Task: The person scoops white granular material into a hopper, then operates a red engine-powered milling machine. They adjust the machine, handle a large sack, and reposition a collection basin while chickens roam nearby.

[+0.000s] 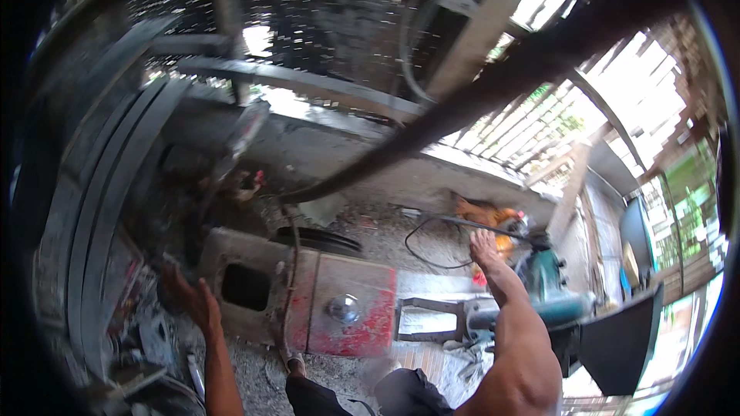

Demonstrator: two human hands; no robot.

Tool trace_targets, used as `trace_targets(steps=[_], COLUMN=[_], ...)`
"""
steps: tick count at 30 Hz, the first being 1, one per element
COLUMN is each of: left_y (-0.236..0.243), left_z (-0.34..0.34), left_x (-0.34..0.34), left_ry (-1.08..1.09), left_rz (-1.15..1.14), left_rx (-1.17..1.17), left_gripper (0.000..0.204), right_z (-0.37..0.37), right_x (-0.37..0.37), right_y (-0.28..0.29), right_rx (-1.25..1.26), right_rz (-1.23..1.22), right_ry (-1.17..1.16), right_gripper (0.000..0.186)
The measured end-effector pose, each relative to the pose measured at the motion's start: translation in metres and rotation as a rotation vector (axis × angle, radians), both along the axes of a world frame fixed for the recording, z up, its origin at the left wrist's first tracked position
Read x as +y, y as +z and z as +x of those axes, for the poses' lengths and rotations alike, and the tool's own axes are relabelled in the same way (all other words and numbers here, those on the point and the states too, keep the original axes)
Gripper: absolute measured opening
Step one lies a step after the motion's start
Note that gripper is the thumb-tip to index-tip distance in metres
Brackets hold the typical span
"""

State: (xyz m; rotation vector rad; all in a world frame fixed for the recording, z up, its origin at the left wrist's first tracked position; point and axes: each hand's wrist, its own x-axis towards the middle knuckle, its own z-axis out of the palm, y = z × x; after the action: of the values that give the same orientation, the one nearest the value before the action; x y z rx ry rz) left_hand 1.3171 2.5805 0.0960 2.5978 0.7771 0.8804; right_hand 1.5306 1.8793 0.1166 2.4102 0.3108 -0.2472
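Note:
My left hand (193,296) is open, its fingers apart, just left of a worn engine-like machine with a grey end (279,304) and a scratched red housing (374,300). A round silver cap (344,308) sits on top of the red part. My right hand (486,250) stretches forward with its fingers extended, by a black cable (412,243) and a dark rod. Whether it touches them I cannot tell. Right of that hand stands a green machine (543,273) with a wide dark chute (620,343). Behind the red housing lies a black pulley wheel (320,240).
A thick dark pole (462,96) slants across the view. Brown chickens (482,212) stand by the low wall (308,150), another (248,185) farther left. Long boards (100,223) lean at left above blurred clutter (150,339). A slatted fence (532,135) rises behind.

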Motion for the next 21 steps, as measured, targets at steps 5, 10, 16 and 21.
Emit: trace_targets(steps=[5, 10, 16, 21], left_y=[-0.018, -0.008, 0.022, 0.02], left_z=[-0.005, -0.003, -0.071, -0.266], left_x=[0.01, 0.007, -0.016, -0.107], left_ry=[0.028, 0.032, -0.07, 0.154], left_rz=[0.034, 0.123, -0.222, -0.272], left_rx=[0.035, -0.001, -0.071, -0.227], left_gripper=[0.078, 0.077, 0.077, 0.053], right_z=[-0.006, 0.015, 0.039, 0.046], right_x=[-0.059, -0.098, -0.112, -0.115], right_y=[-0.001, 0.013, 0.067, 0.096], right_rx=[-0.373, -0.835, -0.87, -0.499], right_rz=[0.021, 0.007, -0.245, 0.127], right_ry=[0.228, 0.11, -0.249, -0.86], right_gripper=[0.023, 0.042, 0.053, 0.032])
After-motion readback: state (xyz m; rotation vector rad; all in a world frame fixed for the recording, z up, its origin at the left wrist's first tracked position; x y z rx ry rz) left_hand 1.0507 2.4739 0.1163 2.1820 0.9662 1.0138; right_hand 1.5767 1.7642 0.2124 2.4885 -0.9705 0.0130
